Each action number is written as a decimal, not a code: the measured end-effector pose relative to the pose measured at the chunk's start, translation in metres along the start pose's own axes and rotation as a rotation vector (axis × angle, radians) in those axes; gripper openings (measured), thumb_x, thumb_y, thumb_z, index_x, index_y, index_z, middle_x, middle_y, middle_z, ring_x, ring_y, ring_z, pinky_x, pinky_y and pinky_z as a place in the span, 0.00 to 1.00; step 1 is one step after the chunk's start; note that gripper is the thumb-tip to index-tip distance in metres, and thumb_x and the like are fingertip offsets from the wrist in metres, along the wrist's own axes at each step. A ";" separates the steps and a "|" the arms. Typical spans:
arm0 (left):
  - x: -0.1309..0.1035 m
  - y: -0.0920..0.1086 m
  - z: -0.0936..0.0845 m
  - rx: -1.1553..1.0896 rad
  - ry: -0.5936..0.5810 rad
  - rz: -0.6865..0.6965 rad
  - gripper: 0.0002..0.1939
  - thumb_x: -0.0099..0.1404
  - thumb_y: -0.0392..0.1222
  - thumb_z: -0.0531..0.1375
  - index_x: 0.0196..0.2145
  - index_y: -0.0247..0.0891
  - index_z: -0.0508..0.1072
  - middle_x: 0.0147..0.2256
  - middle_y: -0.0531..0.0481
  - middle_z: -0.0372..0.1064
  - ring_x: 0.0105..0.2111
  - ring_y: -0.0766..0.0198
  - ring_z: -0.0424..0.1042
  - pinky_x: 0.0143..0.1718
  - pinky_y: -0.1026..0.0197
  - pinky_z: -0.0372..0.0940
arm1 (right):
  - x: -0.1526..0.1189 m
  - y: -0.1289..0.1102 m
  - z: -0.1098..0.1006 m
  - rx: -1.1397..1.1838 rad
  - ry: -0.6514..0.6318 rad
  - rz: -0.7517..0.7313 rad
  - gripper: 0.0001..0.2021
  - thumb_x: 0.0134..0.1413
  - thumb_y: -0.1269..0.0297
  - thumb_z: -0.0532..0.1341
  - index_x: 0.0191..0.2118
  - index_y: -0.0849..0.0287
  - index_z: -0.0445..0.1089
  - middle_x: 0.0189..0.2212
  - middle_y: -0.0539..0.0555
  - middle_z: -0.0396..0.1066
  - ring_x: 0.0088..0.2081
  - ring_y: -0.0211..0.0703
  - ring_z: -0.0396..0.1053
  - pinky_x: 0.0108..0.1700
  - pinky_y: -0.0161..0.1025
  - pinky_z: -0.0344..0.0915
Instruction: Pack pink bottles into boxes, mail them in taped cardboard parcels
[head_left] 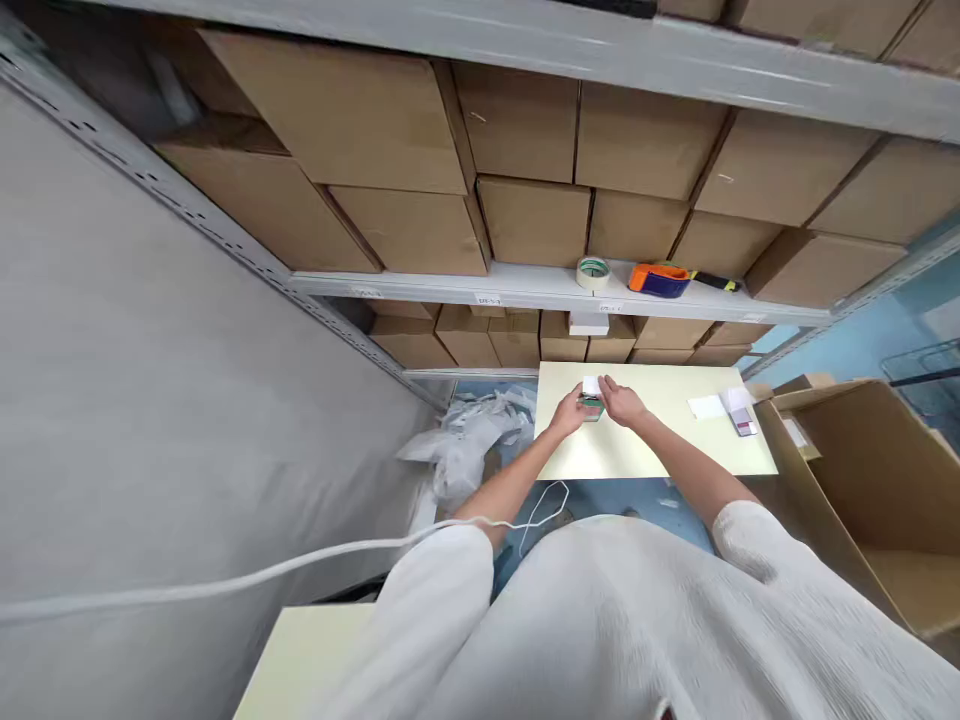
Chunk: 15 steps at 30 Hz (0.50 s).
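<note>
- the left hand (570,412) has its fingers curled around the left side of a small green-edged packet (592,408), nearly closed on it.
- the right hand (621,402) is at the upper right of the packet, its fingers extended at the edge of a white slip (591,386); i cannot tell whether they pinch it or only touch it.
- the packet is between the two hands, above the middle of a pale yellow tabletop (630,445), and the white slip is at its far end.
- near the right end of the tabletop lie a white paper (706,407) and a small grey-and-purple packet (742,421).
- beyond the tabletop, a grey metal shelf (525,282) bears a roll of tape (593,272), an orange-and-blue object (660,280) and a yellow-and-black box cutter (715,282), with brown cardboard boxes (532,220) stacked behind them.
- on the level below, a small white box (589,324) sits in front of more cartons.
- a crumpled heap of translucent plastic (465,440) is just left of the tabletop.
- to the right stands a large open carton (862,480).
- a white cable (300,562) crosses in front of the left forearm.
</note>
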<state>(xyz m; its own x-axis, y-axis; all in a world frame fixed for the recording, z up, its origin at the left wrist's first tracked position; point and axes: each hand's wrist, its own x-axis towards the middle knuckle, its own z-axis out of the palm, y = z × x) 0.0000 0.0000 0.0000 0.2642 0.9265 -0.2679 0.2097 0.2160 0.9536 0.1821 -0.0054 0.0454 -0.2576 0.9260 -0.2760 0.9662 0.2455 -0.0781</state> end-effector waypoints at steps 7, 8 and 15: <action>0.005 -0.006 0.001 0.152 0.024 0.046 0.30 0.64 0.35 0.67 0.63 0.44 0.73 0.56 0.45 0.79 0.47 0.56 0.82 0.56 0.53 0.74 | 0.008 0.011 -0.003 0.311 0.076 0.040 0.27 0.80 0.51 0.43 0.72 0.55 0.64 0.70 0.61 0.69 0.63 0.55 0.73 0.60 0.46 0.70; 0.006 -0.008 0.001 0.175 0.029 0.052 0.29 0.65 0.34 0.66 0.63 0.44 0.73 0.57 0.44 0.78 0.47 0.56 0.82 0.57 0.53 0.74 | 0.010 0.012 -0.003 0.363 0.091 0.074 0.27 0.80 0.50 0.43 0.69 0.54 0.67 0.67 0.60 0.72 0.61 0.55 0.74 0.59 0.46 0.71; 0.008 -0.014 0.002 0.367 0.064 0.071 0.27 0.70 0.34 0.62 0.65 0.43 0.70 0.57 0.41 0.75 0.47 0.55 0.82 0.59 0.48 0.73 | 0.027 0.012 0.000 0.592 0.236 0.388 0.20 0.76 0.51 0.52 0.63 0.56 0.62 0.45 0.59 0.82 0.47 0.57 0.78 0.46 0.44 0.69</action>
<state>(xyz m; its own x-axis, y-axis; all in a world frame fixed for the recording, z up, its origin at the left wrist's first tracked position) 0.0013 0.0042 -0.0159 0.2337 0.9550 -0.1825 0.5190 0.0362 0.8540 0.1868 0.0229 0.0373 0.1736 0.9682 -0.1804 0.8066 -0.2449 -0.5380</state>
